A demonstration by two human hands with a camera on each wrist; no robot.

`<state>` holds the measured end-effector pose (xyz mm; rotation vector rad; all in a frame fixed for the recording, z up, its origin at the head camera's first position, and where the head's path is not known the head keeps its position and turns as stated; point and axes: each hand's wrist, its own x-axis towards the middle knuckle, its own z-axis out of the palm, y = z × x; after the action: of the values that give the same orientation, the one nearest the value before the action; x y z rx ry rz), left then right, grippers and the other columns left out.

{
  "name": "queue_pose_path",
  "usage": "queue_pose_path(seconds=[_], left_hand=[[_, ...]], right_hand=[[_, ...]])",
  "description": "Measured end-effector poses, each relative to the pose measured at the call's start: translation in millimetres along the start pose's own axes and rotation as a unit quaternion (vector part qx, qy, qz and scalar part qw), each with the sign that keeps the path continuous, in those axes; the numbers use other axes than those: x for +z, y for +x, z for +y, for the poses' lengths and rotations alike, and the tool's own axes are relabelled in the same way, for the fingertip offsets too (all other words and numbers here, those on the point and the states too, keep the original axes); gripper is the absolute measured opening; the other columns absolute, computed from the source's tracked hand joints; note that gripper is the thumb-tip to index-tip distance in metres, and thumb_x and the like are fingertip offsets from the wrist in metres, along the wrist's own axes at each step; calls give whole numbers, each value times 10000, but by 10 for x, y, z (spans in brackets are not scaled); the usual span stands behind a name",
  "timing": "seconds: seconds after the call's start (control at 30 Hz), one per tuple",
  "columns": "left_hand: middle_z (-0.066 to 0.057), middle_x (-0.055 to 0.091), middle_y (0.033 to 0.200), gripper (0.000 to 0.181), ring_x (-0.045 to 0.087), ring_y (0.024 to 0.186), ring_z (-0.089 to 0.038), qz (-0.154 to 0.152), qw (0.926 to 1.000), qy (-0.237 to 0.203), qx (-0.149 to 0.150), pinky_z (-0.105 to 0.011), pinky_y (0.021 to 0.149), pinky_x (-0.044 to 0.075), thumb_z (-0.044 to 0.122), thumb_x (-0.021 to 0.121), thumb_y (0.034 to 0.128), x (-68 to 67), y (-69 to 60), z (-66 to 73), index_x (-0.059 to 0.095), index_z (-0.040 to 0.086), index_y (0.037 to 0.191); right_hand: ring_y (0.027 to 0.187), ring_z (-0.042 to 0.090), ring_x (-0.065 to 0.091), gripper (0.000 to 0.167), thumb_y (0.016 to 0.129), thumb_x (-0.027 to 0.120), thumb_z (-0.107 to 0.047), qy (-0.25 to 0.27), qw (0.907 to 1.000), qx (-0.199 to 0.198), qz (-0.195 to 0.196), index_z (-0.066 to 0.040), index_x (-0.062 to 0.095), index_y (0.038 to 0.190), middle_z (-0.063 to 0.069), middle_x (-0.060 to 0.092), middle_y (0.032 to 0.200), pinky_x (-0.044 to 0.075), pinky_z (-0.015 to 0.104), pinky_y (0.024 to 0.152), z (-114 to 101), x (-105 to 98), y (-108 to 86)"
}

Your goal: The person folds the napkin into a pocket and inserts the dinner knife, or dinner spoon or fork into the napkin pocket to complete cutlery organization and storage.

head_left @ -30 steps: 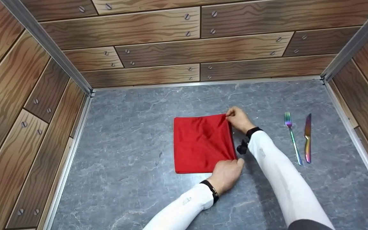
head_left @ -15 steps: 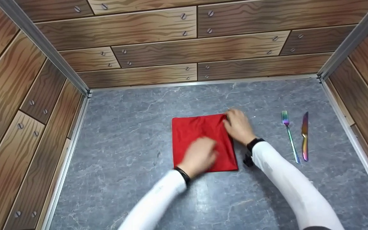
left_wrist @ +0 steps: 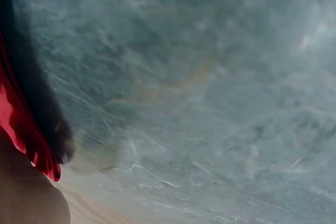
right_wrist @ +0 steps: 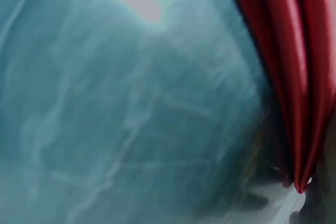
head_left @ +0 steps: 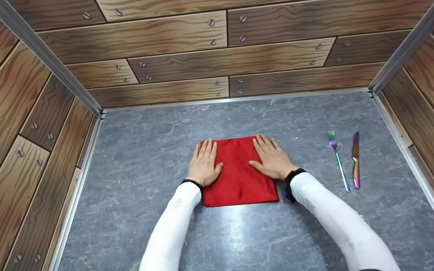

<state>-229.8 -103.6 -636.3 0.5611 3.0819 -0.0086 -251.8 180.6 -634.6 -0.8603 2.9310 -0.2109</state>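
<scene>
From a distance I see the folded red cloth (head_left: 238,177) on the table (head_left: 145,162), left grip (head_left: 204,163) and right grip (head_left: 273,158) flat upon it, released; I judge it light, soft, slippery, best pinched at a near corner.

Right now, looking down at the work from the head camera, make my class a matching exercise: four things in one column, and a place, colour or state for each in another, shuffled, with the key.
Column one
1. cloth
2. fork
3. knife
4. left hand

Column two
A. to the right of the fork
B. resting with straight fingers on the left part of the cloth
C. lying between the cloth and the knife
D. plain red

Right pairs: 1-D, 2-C, 3-A, 4-B
</scene>
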Motion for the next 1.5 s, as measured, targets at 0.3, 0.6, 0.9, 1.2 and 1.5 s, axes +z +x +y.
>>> queue_pose_path(seconds=[0.3, 0.6, 0.9, 1.2, 1.5], left_hand=[[-155, 131, 1620, 789, 80, 1488, -297, -49, 9998, -182, -48, -462, 1193, 38, 566, 320, 997, 108, -32, -48, 153, 51, 1571], [-148, 112, 1625, 801, 70, 1489, -302, -70, 9990, -448, -24, -474, 1191, 34, 613, 261, 997, 125, -51, -57, 146, 71, 1576], [-123, 74, 1634, 850, 28, 1494, -276, -231, 9986, -473, -36, -464, 1191, 4, 691, 182, 972, 134, -53, -68, 110, 106, 1583], [-103, 54, 1638, 849, 14, 1495, -271, -387, 9981, -451, -134, -517, 1180, -2, 698, 208, 967, 121, -56, -52, 108, 126, 1587], [-90, 75, 1638, 839, 28, 1495, -254, -312, 9987, -392, -109, -529, 1174, -28, 690, 199, 972, 64, -16, -82, 96, 129, 1587]], right_hand=[[1488, 319, 49, 871, 983, 254, -663, -76, 10000, -7, -45, -27, 132, 1566, 157, 81, 1627, 24, 506, 1183, 55, 69, -27], [1490, 306, 50, 859, 985, 238, -664, -135, 9999, -52, 60, -51, 107, 1573, 140, 76, 1631, 32, 502, 1185, 69, 105, -66], [1484, 334, 65, 876, 982, 247, -666, -124, 9999, -63, 37, -22, 135, 1564, 178, 81, 1623, 46, 504, 1184, 62, 136, -88], [1482, 336, 80, 868, 980, 286, -661, -39, 9999, -32, 100, -26, 174, 1561, 175, 114, 1619, 53, 499, 1186, 47, 124, -96], [1462, 364, 161, 849, 968, 391, -632, 175, 9997, 139, 87, -25, 255, 1546, 195, 203, 1594, 81, 536, 1176, -1, -44, -28]])
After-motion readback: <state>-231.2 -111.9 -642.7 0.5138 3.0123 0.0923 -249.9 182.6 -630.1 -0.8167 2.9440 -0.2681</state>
